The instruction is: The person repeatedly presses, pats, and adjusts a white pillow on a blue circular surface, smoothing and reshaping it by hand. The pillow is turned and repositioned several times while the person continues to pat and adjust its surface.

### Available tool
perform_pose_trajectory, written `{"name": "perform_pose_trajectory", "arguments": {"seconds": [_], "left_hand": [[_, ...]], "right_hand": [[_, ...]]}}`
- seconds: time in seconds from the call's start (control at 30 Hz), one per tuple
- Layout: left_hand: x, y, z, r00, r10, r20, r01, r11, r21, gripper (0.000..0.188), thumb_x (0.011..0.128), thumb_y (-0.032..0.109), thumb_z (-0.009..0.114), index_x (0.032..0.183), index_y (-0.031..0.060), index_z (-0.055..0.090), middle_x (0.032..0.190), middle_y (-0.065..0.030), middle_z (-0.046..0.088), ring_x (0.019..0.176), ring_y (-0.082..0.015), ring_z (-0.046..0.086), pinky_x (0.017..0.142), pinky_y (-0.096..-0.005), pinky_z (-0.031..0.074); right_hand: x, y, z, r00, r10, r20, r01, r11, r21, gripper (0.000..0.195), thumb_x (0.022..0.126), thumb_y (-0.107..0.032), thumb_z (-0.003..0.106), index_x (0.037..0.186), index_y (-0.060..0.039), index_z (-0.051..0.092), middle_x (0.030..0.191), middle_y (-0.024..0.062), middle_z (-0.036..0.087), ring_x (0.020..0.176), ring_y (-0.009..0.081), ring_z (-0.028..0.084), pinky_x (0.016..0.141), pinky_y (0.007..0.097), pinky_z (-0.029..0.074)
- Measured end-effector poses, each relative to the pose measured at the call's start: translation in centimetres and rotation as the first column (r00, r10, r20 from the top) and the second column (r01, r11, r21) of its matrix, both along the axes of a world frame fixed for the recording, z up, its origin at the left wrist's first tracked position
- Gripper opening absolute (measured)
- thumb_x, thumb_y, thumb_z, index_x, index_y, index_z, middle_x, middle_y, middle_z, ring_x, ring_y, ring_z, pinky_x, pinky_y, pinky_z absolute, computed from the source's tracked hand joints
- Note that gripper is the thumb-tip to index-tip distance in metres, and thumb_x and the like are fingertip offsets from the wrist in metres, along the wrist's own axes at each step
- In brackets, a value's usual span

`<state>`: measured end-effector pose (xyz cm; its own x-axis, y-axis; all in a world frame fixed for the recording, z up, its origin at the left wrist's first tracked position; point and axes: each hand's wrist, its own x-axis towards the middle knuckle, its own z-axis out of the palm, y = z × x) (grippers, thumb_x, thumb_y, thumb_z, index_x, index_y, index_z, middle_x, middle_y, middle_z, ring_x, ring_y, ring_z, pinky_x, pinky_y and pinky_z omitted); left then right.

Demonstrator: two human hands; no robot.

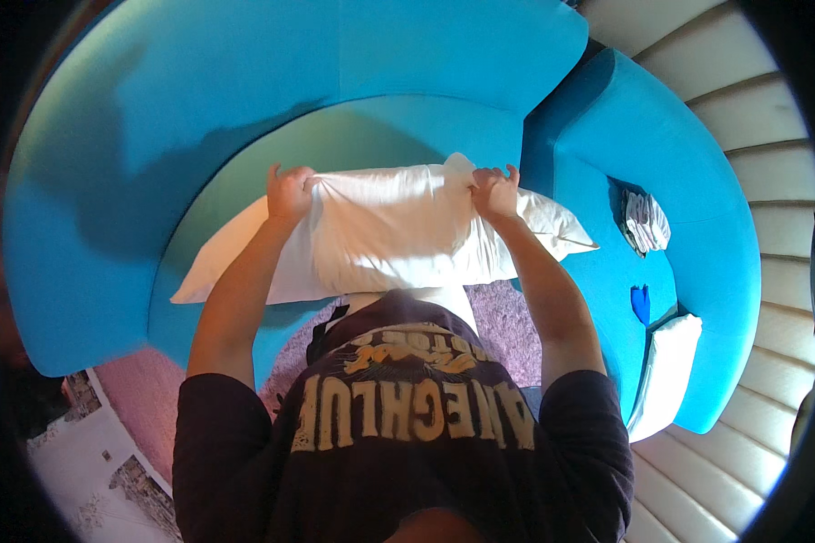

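Note:
A long pillow in a white pillowcase lies crosswise in front of me, over the front of a turquoise sofa seat. My left hand pinches the cloth along its far edge, left of the middle. On the same edge, my right hand grips the fabric right of the middle. Between the hands the cloth is drawn taut, with creases running from the left fingers. The pillow's pointed corners spread out past both forearms. My fingertips are partly hidden by the hands themselves.
Around the seat curves a high turquoise backrest. To the right, a second turquoise sofa section carries a folded cloth stack, a small blue item and a white pillow. A purple rug covers the floor.

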<state>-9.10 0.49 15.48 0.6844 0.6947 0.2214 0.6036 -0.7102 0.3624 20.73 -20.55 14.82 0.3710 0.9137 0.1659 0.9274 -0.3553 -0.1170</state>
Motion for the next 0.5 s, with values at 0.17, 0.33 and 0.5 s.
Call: {"name": "perform_pose_trajectory", "arguments": {"seconds": [0.17,0.33,0.5], "left_hand": [[-0.6,2.6,5.2,0.973,-0.092,0.211,0.044,0.974,0.222,0.003,0.076,0.012,0.060,0.075,0.0094,0.061,0.074,-0.0068,0.061,0.077,-0.0229,0.058,0.092,-0.0437,0.031],[-6.5,0.2,2.4,0.983,-0.142,0.117,0.109,0.962,0.248,0.005,0.075,0.008,0.058,0.077,0.0114,0.061,0.078,-0.0044,0.062,0.082,-0.0197,0.058,0.097,-0.0462,0.026],[-7.3,-4.9,-6.6,0.965,-0.099,-0.243,0.076,0.992,-0.104,0.016,0.076,0.010,0.056,0.090,0.0149,0.062,0.089,-0.0026,0.064,0.093,-0.0208,0.057,0.098,-0.0492,0.026]], "right_hand": [[-1.1,0.9,5.4,0.999,0.032,0.034,-0.041,0.950,0.311,0.006,0.069,-0.015,0.059,0.073,-0.0101,0.058,0.077,0.0070,0.059,0.081,0.0239,0.056,0.091,0.0506,0.030],[-4.8,-1.9,1.6,0.986,0.162,0.043,-0.167,0.944,0.286,0.004,0.066,-0.011,0.057,0.070,-0.0092,0.056,0.074,0.0053,0.056,0.077,0.0227,0.054,0.091,0.0516,0.030],[-8.1,-4.0,-6.4,0.962,0.054,-0.266,-0.103,0.980,-0.172,0.024,0.071,-0.024,0.064,0.092,-0.0114,0.063,0.095,0.0037,0.058,0.099,0.0214,0.050,0.099,0.0570,0.020]]}}
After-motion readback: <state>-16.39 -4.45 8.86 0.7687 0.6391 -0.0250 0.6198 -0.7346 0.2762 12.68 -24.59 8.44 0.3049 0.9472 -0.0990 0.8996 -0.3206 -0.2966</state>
